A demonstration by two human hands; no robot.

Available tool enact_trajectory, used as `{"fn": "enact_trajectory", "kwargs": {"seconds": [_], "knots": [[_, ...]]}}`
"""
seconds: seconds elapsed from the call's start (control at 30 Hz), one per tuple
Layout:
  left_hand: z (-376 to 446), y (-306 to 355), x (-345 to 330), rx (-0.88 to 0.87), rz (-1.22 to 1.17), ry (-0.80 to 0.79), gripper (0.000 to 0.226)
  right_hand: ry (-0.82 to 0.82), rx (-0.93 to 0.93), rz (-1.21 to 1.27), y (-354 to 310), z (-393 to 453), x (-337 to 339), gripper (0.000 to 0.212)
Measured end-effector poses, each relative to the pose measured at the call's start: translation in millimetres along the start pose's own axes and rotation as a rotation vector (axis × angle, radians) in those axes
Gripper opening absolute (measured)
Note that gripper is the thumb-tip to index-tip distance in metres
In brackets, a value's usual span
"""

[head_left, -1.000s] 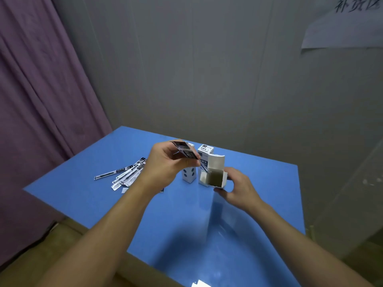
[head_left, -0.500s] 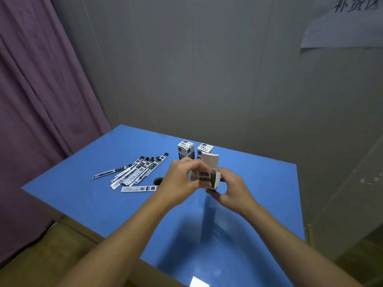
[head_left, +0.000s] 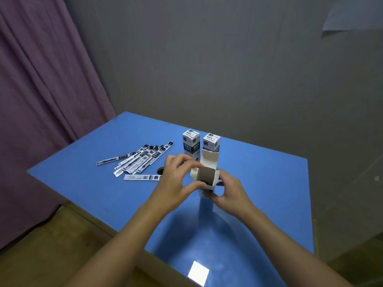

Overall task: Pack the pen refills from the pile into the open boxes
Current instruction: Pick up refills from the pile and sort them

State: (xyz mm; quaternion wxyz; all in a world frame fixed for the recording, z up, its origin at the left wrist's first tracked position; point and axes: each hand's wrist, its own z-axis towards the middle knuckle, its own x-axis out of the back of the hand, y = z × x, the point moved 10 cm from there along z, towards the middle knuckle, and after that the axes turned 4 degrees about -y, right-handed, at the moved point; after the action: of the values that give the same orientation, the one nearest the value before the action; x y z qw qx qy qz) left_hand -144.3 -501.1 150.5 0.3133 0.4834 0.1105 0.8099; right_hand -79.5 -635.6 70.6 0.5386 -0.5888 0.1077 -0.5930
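A blue counter (head_left: 259, 204) fills the middle of the view, set against a grey wall (head_left: 207, 59), with a purple curtain (head_left: 41, 90) hanging at the far left. A sheet of paper (head_left: 352, 15) is stuck high on the wall at the right.

Near the counter's middle, an open box (head_left: 205, 179) stands upright with its lid flap (head_left: 209, 159) raised on the far side. The right hand (head_left: 230, 193) holds the box from the right, fingers curled round its lower body. The left hand (head_left: 176, 181) is at the box's left rim, its thumb and forefinger pinching the top edge and side flap. The inside of the box looks dark, and what it holds cannot be told.

Just beyond the open box, two closed boxes (head_left: 191, 142) stand side by side. To the left lies the pile of pen refills (head_left: 143, 160), fanned across the counter, with one refill (head_left: 143, 177) lying apart on the near side. A small dark round hole (head_left: 160, 170) shows just beside it.
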Motion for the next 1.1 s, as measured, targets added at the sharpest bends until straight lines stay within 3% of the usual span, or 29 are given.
{"fn": "enact_trajectory", "kwargs": {"seconds": [0.23, 0.47, 0.6, 0.73, 0.93, 1.1], "knots": [[-30.8, -58.1, 7.4, 0.200, -0.035, 0.118, 0.026, 0.021, -0.178, 0.037, 32.5, 23.6, -17.7, 0.048], [-55.9, -104.2, -5.8, 0.347, -0.001, 0.059, 0.032, 0.016, -0.292, -0.054, 49.8, 40.1, -33.2, 0.057], [-69.2, -128.4, -12.9, 0.410, 0.050, 0.035, 0.025, 0.045, -0.478, -0.118, 65.3, 14.7, -33.7, 0.073], [-85.2, -146.1, -14.8, 0.471, 0.077, 0.006, 0.023, 0.069, -0.601, -0.209, 63.7, -25.3, -43.4, 0.057], [-102.6, -168.3, 13.6, 0.530, 0.113, 0.003, 0.023, -0.121, -0.456, -0.282, 16.7, -31.4, -101.2, 0.031], [-118.7, -185.8, 52.3, 0.553, 0.115, 0.077, 0.020, -0.132, -0.376, -0.237, -11.0, 0.9, -125.2, 0.031]]}}
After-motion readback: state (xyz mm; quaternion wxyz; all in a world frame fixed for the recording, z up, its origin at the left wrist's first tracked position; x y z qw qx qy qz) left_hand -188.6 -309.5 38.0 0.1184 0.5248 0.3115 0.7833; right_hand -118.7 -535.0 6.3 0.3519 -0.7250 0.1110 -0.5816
